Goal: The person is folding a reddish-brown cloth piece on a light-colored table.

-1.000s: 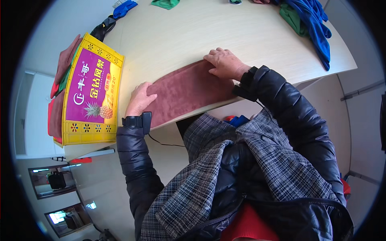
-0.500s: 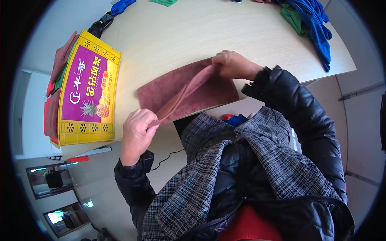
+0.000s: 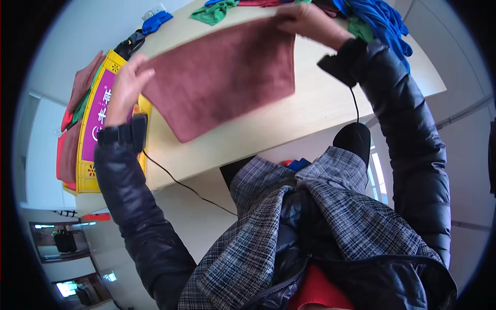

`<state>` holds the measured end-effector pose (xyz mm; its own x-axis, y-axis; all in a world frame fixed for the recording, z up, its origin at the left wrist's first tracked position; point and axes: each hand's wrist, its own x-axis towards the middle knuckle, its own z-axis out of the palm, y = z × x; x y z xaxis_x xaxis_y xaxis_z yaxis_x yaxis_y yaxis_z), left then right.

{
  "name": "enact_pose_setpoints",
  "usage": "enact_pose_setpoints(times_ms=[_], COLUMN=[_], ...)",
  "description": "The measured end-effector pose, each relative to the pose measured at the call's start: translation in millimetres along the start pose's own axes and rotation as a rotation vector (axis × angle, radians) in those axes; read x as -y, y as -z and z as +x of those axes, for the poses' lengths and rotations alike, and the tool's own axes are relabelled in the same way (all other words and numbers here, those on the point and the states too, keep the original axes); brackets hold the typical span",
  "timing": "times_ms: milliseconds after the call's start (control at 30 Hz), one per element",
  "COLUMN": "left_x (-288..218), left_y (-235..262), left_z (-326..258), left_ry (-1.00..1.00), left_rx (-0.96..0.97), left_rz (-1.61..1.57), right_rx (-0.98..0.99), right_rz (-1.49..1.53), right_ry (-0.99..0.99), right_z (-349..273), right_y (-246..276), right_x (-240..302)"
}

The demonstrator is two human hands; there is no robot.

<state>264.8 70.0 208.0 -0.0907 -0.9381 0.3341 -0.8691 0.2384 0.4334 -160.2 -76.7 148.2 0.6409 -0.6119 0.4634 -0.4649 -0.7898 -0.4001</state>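
Note:
A brownish-red cloth [image 3: 222,77] hangs spread between my two hands over the table, slightly blurred by motion. My left hand [image 3: 126,85] pinches its upper left corner, close to the yellow and purple box. At the far side, my right hand [image 3: 310,23] grips the upper right corner, fingers closed on the edge. The cloth's lower edge droops toward me and hides part of the tabletop.
The pale table [image 3: 248,137] has its near edge before my lap. On the left stands a yellow and purple box [image 3: 101,98] with folded cloths [image 3: 77,103] inside. Blue cloths [image 3: 380,23] lie at the far right, a green cloth [image 3: 214,11] at the back. Thin cables run from both wrists.
Both hands have risen and moved away from me, the left one also leftward. The cloth, folded on the table before, is now lifted and spread out between them.

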Motion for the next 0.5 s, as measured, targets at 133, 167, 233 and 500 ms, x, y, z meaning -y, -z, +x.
enact_pose_setpoints(times_ms=[133, 167, 233, 500], left_x=[-15.8, -20.6, -27.1, -20.2], left_y=[36.3, 37.4, 37.4, -99.3], left_z=[57.0, 60.8, 61.7, -52.6], left_ry=[-0.178, -0.188, -0.186, -0.375], left_rx=[-0.248, -0.250, -0.319, -0.185], left_rz=[-0.062, -0.067, 0.047, 0.229], right_rx=[-0.332, -0.337, -0.425, -0.208], right_rz=[-0.203, -0.214, -0.260, -0.277], right_ry=[0.015, 0.012, 0.089, 0.202], right_z=[31.5, 30.2, 26.3, -102.4], right_y=[77.5, 83.2, 91.6, -3.8], right_x=[57.6, 57.8, 56.8, 19.3])
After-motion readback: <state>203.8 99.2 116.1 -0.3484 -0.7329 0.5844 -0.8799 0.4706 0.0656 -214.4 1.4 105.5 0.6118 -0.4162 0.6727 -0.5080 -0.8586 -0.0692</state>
